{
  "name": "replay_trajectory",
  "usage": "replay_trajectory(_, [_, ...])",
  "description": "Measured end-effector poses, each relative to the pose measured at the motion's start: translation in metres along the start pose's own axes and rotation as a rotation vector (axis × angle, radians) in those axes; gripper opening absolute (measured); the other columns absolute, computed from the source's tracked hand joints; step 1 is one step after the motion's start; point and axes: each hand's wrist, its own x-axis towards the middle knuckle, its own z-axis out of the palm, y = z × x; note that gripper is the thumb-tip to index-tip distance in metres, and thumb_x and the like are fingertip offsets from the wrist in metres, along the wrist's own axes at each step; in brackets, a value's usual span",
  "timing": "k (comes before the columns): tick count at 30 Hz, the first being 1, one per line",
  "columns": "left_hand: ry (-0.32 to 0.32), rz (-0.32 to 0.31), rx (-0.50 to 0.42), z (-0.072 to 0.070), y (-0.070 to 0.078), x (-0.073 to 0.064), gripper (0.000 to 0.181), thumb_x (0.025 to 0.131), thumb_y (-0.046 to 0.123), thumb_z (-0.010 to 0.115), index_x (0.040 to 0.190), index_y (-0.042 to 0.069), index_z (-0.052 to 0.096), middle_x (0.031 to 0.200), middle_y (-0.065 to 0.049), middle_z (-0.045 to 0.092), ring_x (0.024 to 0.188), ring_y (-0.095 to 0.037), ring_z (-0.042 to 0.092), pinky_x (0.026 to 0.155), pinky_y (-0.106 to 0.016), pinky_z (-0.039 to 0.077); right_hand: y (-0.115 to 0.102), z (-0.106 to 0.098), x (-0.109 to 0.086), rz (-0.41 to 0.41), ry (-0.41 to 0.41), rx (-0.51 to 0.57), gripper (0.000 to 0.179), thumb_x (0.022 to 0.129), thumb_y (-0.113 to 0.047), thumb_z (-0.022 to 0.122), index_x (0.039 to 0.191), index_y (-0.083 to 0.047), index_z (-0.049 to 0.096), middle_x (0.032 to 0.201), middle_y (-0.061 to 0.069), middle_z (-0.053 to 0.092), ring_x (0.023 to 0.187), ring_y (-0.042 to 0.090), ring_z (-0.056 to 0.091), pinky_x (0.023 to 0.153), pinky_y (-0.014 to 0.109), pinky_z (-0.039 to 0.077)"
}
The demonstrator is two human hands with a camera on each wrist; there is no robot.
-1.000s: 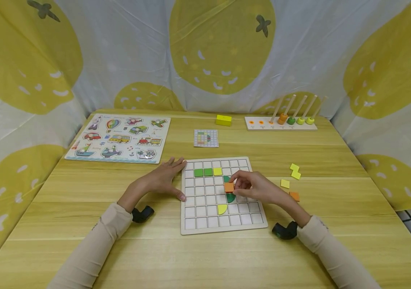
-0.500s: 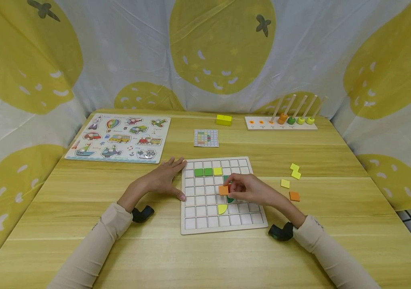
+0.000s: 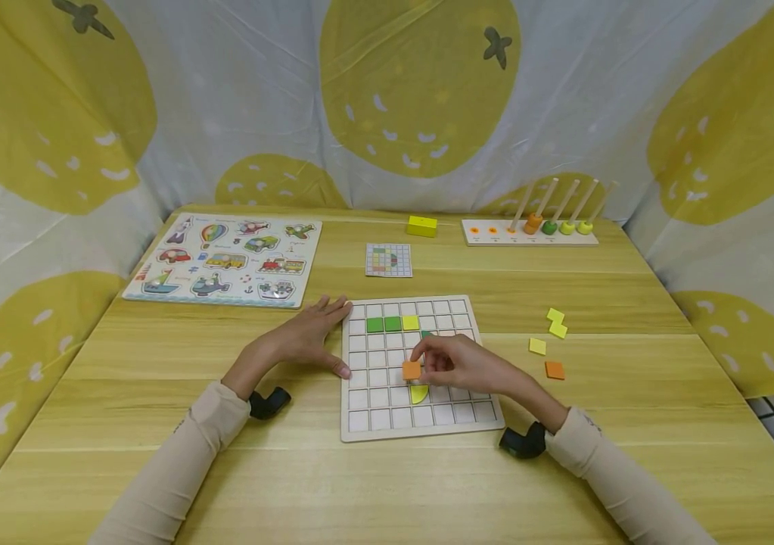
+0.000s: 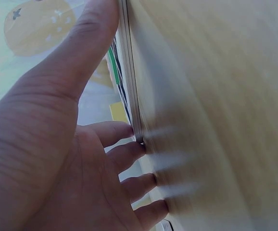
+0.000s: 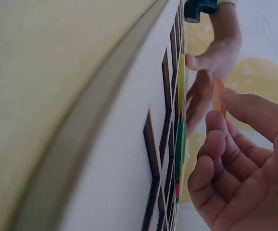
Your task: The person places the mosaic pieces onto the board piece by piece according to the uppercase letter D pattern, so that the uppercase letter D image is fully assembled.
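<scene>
A white gridded board [image 3: 377, 421] lies on the wooden table. My left hand [image 3: 301, 337] rests at its left edge, fingers spread, thumb touching the side lower down. Over the middle of the grid, my right hand [image 3: 471, 365] pinches an orange square tile [image 3: 411, 369] between thumb and fingers; the right wrist view shows this tile [image 5: 219, 96] held off the board. Two green square tiles [image 3: 383, 325] and a yellow square tile [image 3: 410, 322] sit in an upper row. A yellow quarter-round piece [image 3: 418, 394] lies just below the held tile. My right hand mostly covers a green curved piece [image 3: 426, 334].
Right of the board lie an orange tile [image 3: 554, 370] and several yellow tiles [image 3: 537, 346]. Behind it are a pattern card [image 3: 389, 260] and a yellow block [image 3: 422, 226]. A vehicle puzzle [image 3: 223, 261] lies far left; a peg counter [image 3: 529, 233] stands far right.
My right hand has carried the orange tile left and toward me, from beside the green curved pieces to just above the yellow quarter-round piece. My left hand has stayed put.
</scene>
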Motion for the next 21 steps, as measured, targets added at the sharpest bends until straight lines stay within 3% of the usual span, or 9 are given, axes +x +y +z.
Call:
replay_trajectory(12, [0.007, 0.007, -0.001, 0.000, 0.000, 0.000, 0.118, 0.069, 0.058, 0.078, 0.152, 0.000, 0.018, 0.159, -0.019, 0.009, 0.145, -0.043, 0.001, 0.117, -0.055, 0.007, -0.005, 0.007, 0.001, -0.008, -0.056, -0.002, 0.021, 0.089, -0.017, 0.069, 0.108, -0.013, 0.061, 0.074, -0.007, 0.057, 0.065, 0.006, 0.049, 0.058, 0.019, 0.042])
replay_trajectory(21, [0.011, 0.006, 0.003, 0.000, 0.001, -0.001, 0.118, 0.069, 0.058, 0.077, 0.152, 0.001, 0.018, 0.159, -0.018, 0.009, 0.145, -0.043, 0.001, 0.117, -0.055, 0.007, -0.006, 0.013, 0.004, -0.019, -0.074, -0.094, 0.020, 0.086, -0.017, 0.073, 0.103, -0.014, 0.063, 0.072, -0.010, 0.054, 0.061, 0.003, 0.046, 0.056, 0.018, 0.041])
